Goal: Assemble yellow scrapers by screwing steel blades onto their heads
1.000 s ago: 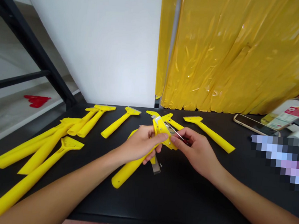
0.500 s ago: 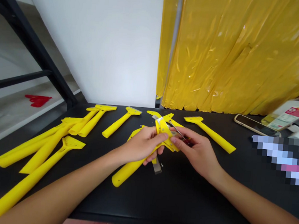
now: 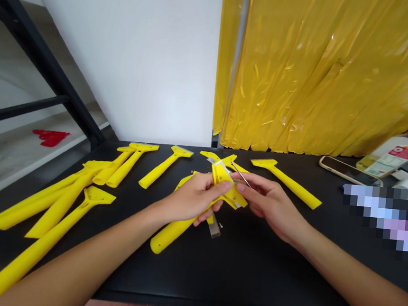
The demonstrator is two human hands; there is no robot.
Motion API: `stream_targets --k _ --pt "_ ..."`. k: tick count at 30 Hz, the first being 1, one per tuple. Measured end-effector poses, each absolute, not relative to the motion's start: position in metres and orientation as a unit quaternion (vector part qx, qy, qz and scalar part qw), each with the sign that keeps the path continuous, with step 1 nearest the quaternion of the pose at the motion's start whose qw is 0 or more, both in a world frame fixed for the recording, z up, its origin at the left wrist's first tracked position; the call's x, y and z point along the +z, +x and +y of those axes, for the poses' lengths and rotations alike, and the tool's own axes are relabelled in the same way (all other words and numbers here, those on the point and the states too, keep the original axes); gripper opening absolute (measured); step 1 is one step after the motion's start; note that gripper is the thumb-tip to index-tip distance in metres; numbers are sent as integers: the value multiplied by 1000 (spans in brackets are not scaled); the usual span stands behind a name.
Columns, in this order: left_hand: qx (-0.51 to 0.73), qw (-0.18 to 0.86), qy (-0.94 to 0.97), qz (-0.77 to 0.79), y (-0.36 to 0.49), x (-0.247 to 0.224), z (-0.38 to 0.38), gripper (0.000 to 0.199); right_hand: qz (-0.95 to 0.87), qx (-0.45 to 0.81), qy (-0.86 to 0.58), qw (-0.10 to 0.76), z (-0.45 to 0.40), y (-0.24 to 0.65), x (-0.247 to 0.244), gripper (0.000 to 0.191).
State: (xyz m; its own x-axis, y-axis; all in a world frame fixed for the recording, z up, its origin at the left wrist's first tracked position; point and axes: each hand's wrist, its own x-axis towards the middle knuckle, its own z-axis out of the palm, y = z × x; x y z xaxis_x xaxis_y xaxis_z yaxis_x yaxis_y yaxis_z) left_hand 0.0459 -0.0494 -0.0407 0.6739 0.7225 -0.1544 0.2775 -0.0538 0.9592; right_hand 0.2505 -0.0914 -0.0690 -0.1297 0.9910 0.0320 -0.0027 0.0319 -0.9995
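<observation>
My left hand (image 3: 190, 197) is closed around the neck of a yellow scraper (image 3: 171, 236), its thumb pressed on the head and the long handle slanting down to the left. A metal strip shows along the head's edge. At the head's right end, my right hand (image 3: 274, 204) touches it with thumb and fingers. The same hand grips a thin-shafted screwdriver (image 3: 240, 173), shaft pointing up and left; its handle is hidden in the palm. Under and behind my hands lie more yellow scraper parts and a small metal piece (image 3: 214, 229), partly covered.
Several yellow scrapers (image 3: 53, 244) lie at the left of the black table (image 3: 250, 276), with one scraper (image 3: 167, 169) at the back and another scraper (image 3: 290, 182) to the right. A phone (image 3: 350, 172) rests at far right. Red pieces (image 3: 53, 138) sit on the left shelf.
My right hand has turned slightly and shifted its fingers along the scraper's head. The screwdriver shaft has tilted with it. My left hand and the scraper have barely moved.
</observation>
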Motion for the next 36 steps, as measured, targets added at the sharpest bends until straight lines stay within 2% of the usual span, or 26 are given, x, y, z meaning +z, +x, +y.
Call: stream_targets --k 4,10,19,23,28,36 --pt "190 596 701 342 44 -44 -47 37 -502 601 -443 437 -89 258 -66 37" --pt "191 611 689 338 43 -46 -45 36 -506 612 -460 398 -87 263 -64 44" --pt "197 699 610 319 45 -46 -43 35 -447 669 -434 405 -86 256 -70 43" --pt "197 645 649 352 44 -49 -43 37 -496 600 -456 431 -90 249 -70 37" --pt "177 596 693 364 42 -51 -43 48 -614 474 -432 459 -93 246 -67 27" --pt "189 602 700 334 42 -47 -45 32 -604 486 -442 452 -91 247 -69 35"
